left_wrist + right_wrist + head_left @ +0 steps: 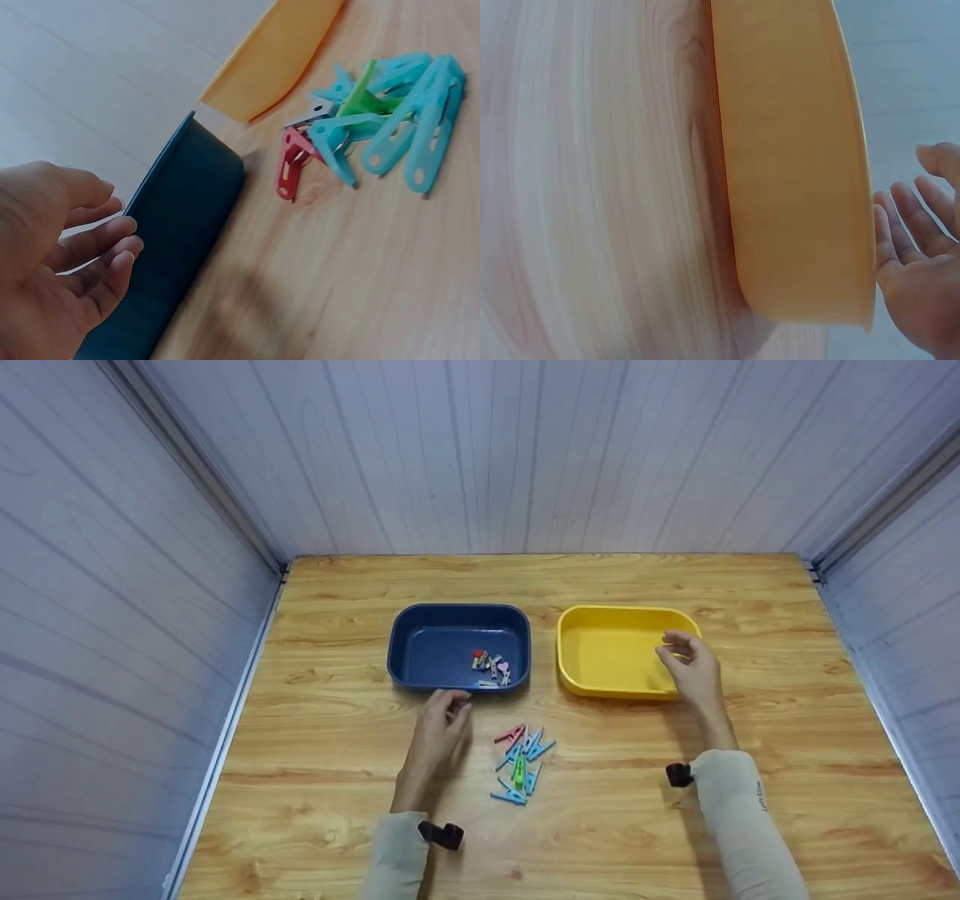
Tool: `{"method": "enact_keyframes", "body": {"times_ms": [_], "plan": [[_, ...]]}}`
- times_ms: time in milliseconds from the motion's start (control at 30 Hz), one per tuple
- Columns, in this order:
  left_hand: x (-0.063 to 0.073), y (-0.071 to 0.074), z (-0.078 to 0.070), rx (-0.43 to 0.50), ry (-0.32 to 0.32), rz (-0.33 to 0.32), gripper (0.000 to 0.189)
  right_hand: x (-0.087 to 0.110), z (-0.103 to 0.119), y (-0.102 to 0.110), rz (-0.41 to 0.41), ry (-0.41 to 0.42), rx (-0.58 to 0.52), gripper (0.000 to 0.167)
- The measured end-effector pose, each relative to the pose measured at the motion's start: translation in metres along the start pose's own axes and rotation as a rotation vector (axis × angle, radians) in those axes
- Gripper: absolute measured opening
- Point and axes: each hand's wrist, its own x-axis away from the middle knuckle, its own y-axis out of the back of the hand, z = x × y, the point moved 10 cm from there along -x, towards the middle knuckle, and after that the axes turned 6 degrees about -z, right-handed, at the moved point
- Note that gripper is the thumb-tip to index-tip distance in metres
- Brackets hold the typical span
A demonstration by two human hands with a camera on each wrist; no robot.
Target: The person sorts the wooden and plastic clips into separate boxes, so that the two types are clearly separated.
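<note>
My left hand (440,725) hovers by the front rim of the dark blue bin (405,660), its fingers loosely bent around nothing visible. Over the right front corner of the yellow bin (592,649) is my right hand (697,671), thumb and fingers apart, holding nothing that I can see. Several plastic clothespins lie in a pile on the table between the hands: a red clothespin (513,732), a green clothespin (519,771) and blue ones, such as a blue clothespin (431,124) seen large in the left wrist view. Inside the blue bin, small decorated mini clothespins (493,664) gather at the right.
The two bins stand side by side on a wood-grain table (330,780), a narrow gap between them. Pale panel walls (480,457) rise behind the table and at both sides. The yellow bin's interior shows no clothespins in the head view.
</note>
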Motion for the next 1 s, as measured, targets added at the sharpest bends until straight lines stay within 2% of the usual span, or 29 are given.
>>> {"method": "enact_keyframes", "body": {"times_ms": [200,300,467,633,733,1000], "plan": [[0.004,-0.016,0.000,-0.036,0.002,0.088,0.018,-0.005,-0.010,0.016,-0.043,0.002,0.014,0.044],[0.006,-0.024,0.000,-0.041,0.003,0.136,0.020,-0.004,-0.012,0.024,-0.081,-0.022,0.017,0.042],[0.011,-0.040,0.001,-0.063,0.034,0.219,0.021,-0.007,-0.018,0.039,-0.179,-0.046,0.009,0.038],[0.017,-0.056,0.002,-0.064,0.082,0.288,0.024,-0.015,-0.041,0.053,-0.267,-0.081,-0.014,0.035],[0.020,-0.062,0.001,-0.050,0.086,0.305,0.024,-0.018,-0.055,0.058,-0.293,-0.109,0.017,0.036],[0.023,-0.073,-0.002,-0.074,0.005,0.304,0.020,-0.017,-0.068,0.059,-0.265,-0.157,0.085,0.038]]}}
